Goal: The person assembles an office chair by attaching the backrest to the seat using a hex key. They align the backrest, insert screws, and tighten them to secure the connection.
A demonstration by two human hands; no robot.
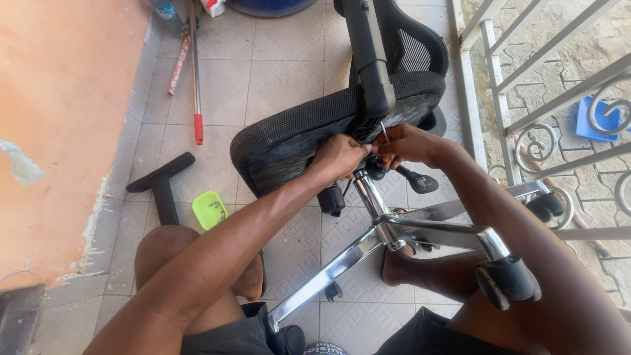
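Black mesh office chair [309, 135] tipped on its side on the tiles, chrome star base [420, 230] toward the person; left hand [338, 156] clenched against the seat's underside mechanism; right hand [407, 143] pinching a thin metal key [384, 133] there. Best kept square in the fastener, seat braced; green dish [209, 209] lies left of the chair.

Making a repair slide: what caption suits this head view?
Both hands, left hand and right hand, work a thin metal tool under a tipped black mesh office chair.
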